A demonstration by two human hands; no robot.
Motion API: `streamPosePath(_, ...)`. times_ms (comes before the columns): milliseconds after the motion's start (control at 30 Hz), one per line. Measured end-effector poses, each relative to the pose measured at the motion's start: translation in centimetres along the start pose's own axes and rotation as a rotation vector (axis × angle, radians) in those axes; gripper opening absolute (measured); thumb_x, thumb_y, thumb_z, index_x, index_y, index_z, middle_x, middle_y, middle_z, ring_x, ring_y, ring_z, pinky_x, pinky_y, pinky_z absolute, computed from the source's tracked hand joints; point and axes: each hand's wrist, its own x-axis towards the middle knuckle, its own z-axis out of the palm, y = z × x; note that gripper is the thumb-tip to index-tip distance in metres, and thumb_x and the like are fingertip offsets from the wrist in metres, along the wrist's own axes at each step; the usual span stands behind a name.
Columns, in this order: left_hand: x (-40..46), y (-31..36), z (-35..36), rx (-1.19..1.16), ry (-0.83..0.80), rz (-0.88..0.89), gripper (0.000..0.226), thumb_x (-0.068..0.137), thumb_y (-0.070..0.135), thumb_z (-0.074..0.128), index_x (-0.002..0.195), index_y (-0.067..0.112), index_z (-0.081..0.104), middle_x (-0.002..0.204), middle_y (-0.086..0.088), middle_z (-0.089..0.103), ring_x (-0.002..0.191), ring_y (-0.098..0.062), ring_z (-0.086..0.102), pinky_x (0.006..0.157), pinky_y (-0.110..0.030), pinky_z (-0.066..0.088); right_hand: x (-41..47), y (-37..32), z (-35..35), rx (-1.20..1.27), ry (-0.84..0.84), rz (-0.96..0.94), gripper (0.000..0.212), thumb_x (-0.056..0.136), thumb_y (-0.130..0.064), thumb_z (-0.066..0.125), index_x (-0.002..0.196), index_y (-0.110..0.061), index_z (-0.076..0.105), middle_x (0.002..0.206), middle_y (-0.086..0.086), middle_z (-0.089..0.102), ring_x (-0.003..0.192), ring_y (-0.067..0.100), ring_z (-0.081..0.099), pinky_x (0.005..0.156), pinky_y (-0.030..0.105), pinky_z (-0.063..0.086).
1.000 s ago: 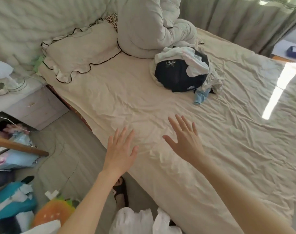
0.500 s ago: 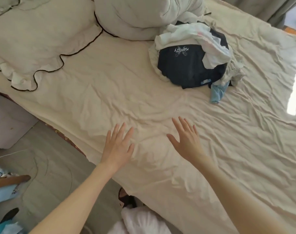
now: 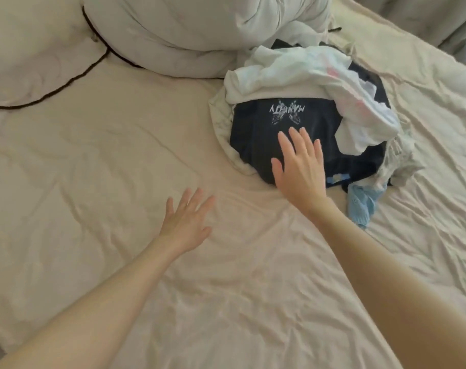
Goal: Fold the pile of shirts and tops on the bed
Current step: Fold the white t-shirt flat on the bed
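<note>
Covering nearly the whole view, the bed (image 3: 120, 182) wears a creased cream sheet, with a frilled pillow (image 3: 35, 49) edged in dark piping at the far left and a bunched pale duvet (image 3: 200, 30) beside it; grey-green curtains (image 3: 426, 17) hang at the far right corner. The pile of shirts and tops (image 3: 306, 115) sits just in front of the duvet, right of centre. Both bare arms reach forward from the near edge. The right hand (image 3: 298, 169) is spread flat over the near side of the black shirt (image 3: 258, 137), fingers (image 3: 309, 145) straight and parted, gripping nothing (whether the palm actually touches the cloth cannot be told). The left hand (image 3: 186, 222) hovers low over bare sheet, well short of the pile, its fingers also straight and fanned, empty. The black shirt carries a white printed logo, upside down from here; a rumpled white top (image 3: 293, 73) drapes across it, and a light blue garment (image 3: 362, 209) trails out at the pile's near right edge.
</note>
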Motion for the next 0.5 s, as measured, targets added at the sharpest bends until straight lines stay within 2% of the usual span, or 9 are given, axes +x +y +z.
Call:
streamPosePath(133,4.9,-0.9,0.9,-0.039,-0.121,-0.024,0.084,0.09,0.051,0.048,0.148,0.036,-0.011,0.155,0.004,-0.024,0.143,-0.022,-0.019,0.113,-0.055,-0.002,7.5,2.4,1.1,-0.078,0.166,0.013,0.049,0.092,-0.021,0.049,0.139,-0.006,0.043,0.147,0.019,0.038,0.14,0.035,0.027,0.114,0.053,0.014)
streamPosePath(233,6.1,-1.5,2.5,-0.036,-0.182,-0.027,0.094,0.084,0.057,0.054,0.146,0.037,-0.015,0.152,0.005,-0.03,0.142,-0.022,-0.022,0.11,-0.06,-0.001,10.8,4.1,1.6,-0.105,0.132,0.058,0.053,0.097,-0.023,0.042,0.147,-0.011,0.03,0.155,0.014,0.023,0.145,0.03,0.016,0.116,0.049,0.01)
streamPosePath(300,6.5,-1.7,2.9,-0.041,-0.189,-0.026,0.097,0.083,0.058,0.055,0.146,0.036,-0.015,0.152,0.004,-0.031,0.142,-0.022,-0.022,0.11,-0.061,-0.001,11.9,5.0,2.0,-0.11,0.112,0.105,0.057,0.098,-0.023,0.041,0.15,-0.014,0.021,0.157,0.011,0.016,0.145,0.028,0.014,0.112,0.047,0.014)
streamPosePath(367,6.8,-1.8,2.7,-0.044,-0.213,-0.029,0.099,0.082,0.057,0.057,0.146,0.037,-0.015,0.152,0.005,-0.031,0.142,-0.022,-0.023,0.11,-0.061,-0.001,12.7,5.4,2.4,-0.127,0.14,0.137,0.058,0.097,-0.02,0.041,0.151,-0.014,0.018,0.154,0.011,0.025,0.139,0.029,0.025,0.106,0.044,0.022)
streamPosePath(433,7.1,-1.7,2.3,-0.036,-0.253,-0.029,0.099,0.083,0.057,0.057,0.146,0.037,-0.017,0.151,0.005,-0.033,0.142,-0.022,-0.023,0.11,-0.06,-0.001,13.4,5.6,2.5,-0.118,0.206,0.16,0.052,0.096,-0.016,0.042,0.146,-0.009,0.029,0.138,0.016,0.043,0.125,0.034,0.039,0.099,0.043,0.029)
streamPosePath(500,7.1,-1.8,1.9,-0.029,-0.285,-0.031,0.099,0.083,0.056,0.057,0.146,0.037,-0.017,0.151,0.005,-0.033,0.142,-0.022,-0.023,0.11,-0.06,-0.001,14.0,5.8,2.3,-0.058,0.28,0.155,0.034,0.093,-0.01,0.047,0.125,-0.002,0.054,0.115,0.019,0.054,0.11,0.037,0.047,0.091,0.042,0.032)
